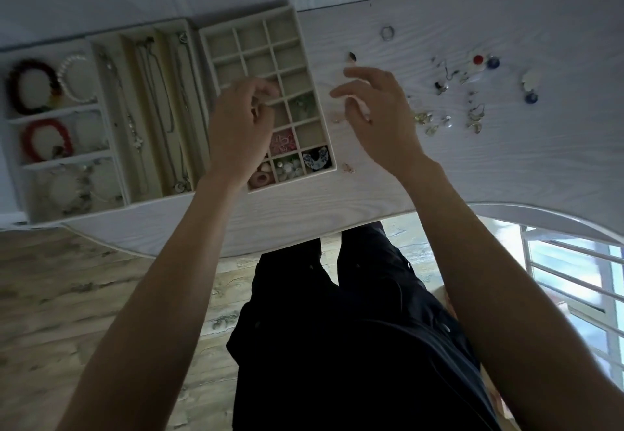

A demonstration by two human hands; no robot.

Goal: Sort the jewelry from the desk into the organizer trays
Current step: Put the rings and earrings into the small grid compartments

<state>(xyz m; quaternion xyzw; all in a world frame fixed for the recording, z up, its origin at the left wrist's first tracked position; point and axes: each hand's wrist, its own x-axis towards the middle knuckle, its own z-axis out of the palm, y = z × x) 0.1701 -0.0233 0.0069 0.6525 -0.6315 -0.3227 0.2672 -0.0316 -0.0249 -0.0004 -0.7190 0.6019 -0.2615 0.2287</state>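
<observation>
Left hand (pixel 241 130) is held over the grid tray (pixel 305 59), fingers curled; any held piece is hidden, so its grasp cannot be told. Right hand (pixel 373 110) hovers loosely spread over the desk (pixel 371 191). Loose jewelry (pixel 472 100), blurred, lies farther right.

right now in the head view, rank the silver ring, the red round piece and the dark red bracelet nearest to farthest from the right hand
1. silver ring: on the desk just beyond the right hand.
2. red round piece: further right.
3. dark red bracelet: far left tray.
</observation>
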